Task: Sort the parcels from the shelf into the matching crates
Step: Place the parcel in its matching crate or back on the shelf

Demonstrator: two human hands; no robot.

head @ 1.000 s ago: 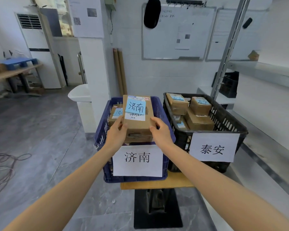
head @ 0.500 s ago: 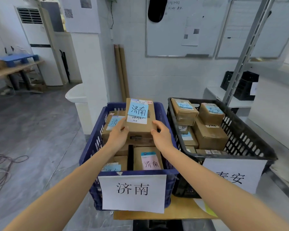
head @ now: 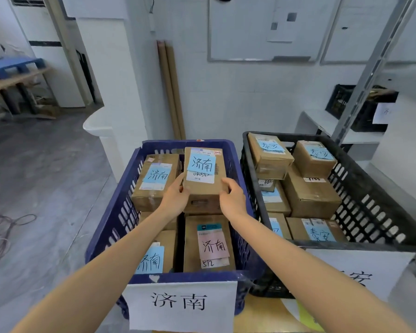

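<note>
Parcel (head: 204, 179) sits at the centre of the frame, inside the upper right part of the blue crate (head: 120, 212), and both hands grasp it. It lies straight ahead of the person, between the two hands. The left hand (head: 175, 199) clasps its near left corner, thumb on the top face and fingers down the side. The right hand (head: 232, 200) clasps the near right corner in the same way. Neither hand is nearer; they are level on either side of the box. Its long axis runs away from the camera, toward the top of the frame, parallel to the neighbouring parcel (head: 154, 181) just to its left. Whether its underside already rests on the boxes beneath or hangs just above them I cannot tell, as the near face hides the contact. I judge the coming move to be a short lowering and a letting go, with the fingers slipping out of the narrow gaps beside the neighbour and the crate wall.

The box is plain brown cardboard, oblong, with no visible dents. A blue note (head: 201, 163) handwritten 济南 covers part of a white shipping label on top, matching the paper sign (head: 180, 304) at lower centre. The black crate (head: 382, 212) to the right holds boxes with a different name.
</note>
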